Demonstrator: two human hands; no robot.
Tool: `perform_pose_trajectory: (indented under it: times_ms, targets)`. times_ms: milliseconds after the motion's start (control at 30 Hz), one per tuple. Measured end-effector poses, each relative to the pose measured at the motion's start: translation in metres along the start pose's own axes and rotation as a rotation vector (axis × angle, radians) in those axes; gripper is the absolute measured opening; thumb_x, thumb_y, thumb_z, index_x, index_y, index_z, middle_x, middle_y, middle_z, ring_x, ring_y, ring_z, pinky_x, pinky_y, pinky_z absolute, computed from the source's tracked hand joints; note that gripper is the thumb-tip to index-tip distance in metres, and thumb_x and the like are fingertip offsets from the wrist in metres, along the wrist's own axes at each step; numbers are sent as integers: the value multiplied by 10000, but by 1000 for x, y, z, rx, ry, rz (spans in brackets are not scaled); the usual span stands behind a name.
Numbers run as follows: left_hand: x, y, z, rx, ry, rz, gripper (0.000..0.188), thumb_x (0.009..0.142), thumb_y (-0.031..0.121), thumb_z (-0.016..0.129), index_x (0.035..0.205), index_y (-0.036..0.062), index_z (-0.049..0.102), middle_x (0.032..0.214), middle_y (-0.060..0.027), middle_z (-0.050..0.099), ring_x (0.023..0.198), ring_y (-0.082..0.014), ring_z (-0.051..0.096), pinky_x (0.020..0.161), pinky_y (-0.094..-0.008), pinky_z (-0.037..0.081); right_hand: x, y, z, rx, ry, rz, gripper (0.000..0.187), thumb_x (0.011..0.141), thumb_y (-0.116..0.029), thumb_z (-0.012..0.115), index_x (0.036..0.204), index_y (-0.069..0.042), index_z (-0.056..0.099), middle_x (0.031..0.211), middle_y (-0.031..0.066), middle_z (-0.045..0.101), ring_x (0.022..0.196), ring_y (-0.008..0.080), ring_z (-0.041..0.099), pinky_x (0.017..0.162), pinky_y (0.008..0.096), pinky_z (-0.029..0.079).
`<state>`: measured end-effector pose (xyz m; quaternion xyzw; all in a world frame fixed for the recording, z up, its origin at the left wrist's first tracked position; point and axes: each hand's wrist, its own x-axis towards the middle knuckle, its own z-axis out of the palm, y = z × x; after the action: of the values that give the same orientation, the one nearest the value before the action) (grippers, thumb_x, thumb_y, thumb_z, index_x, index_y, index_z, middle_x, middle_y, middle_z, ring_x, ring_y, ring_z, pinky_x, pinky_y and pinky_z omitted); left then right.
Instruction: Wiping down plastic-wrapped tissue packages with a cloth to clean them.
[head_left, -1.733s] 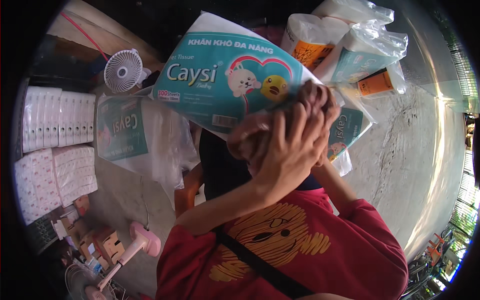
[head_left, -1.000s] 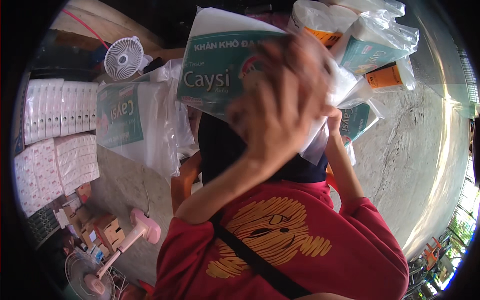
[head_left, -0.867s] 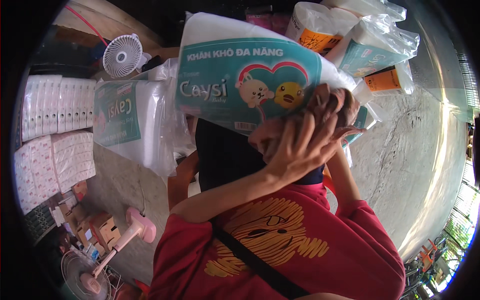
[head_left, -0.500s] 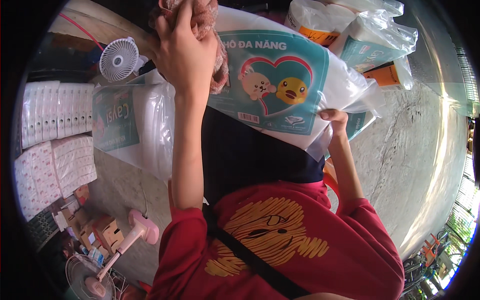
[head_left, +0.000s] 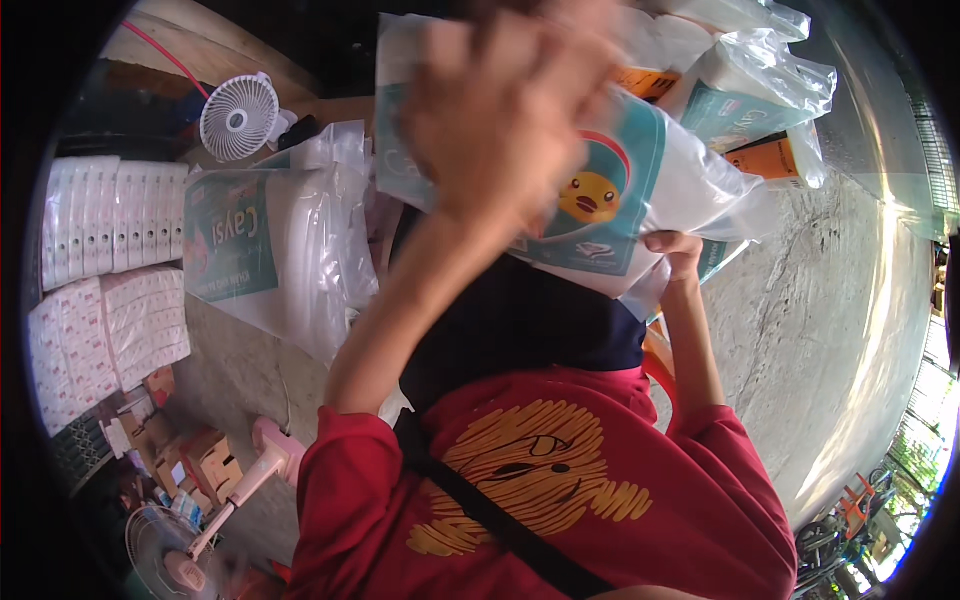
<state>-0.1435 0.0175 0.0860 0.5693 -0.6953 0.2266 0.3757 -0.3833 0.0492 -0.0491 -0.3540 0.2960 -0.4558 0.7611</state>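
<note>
Right hand [head_left: 677, 252] has the teal-and-white pack [head_left: 618, 205] pinched at one end. Left hand [head_left: 497, 130] is a blur, can't tell its grip from here

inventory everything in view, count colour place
Held pack: one, teal-white, upper centre
Left-side pack: at least one, teal-white, left
Small fan: one, white, upper left
Standing fan: one, pink, lower left
Stacked packs: many, white and pink-patterned, far left
Bagged packs: several, teal, orange and white, upper right
Boxes: several, brown, lower left
Cable: one, red, upper left
Chair: one, orange, under the person
Shirt: one, red, lower centre
Strap: one, black, across the shirt
Left hand: one, blurred, over held pack
Right hand: one, gripping held pack's right end
</note>
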Motion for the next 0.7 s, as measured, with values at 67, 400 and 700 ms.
perform_pose_trajectory:
  times_ms: [67, 400, 700]
  targets:
    - [26, -48, -5, 118, 1, -154, 425, 745, 40, 681, 1165, 105, 671, 1156, -170, 636, 1005, -386, 619, 884, -448, 497, -5, -17, 2, 25, 41, 93, 743, 547, -65, 757, 1262, -7, 558, 1172, 85, 622, 1090, 256, 585, 959, 380, 486]
    - [-16, 85, -24, -358, 56, 206, 142, 739, 263, 707, 877, 281, 733, 854, -7, 605, 793, -247, 555, 621, -347, 464, -2, -25, 11, -486, 116, -284, 850, 491, -37, 760, 1311, -19, 540, 1210, 87, 615, 1122, 245, 577, 971, 363, 477]
    - [24, -43, 5, -28, -262, -90, 333, 761, 228, 690, 1088, 182, 730, 1016, -84, 681, 912, -347, 613, 773, -421, 515, -5, -19, 9, -349, 162, 44, 816, 485, -39, 773, 1275, -21, 571, 1173, 72, 632, 1101, 239, 583, 961, 363, 474]
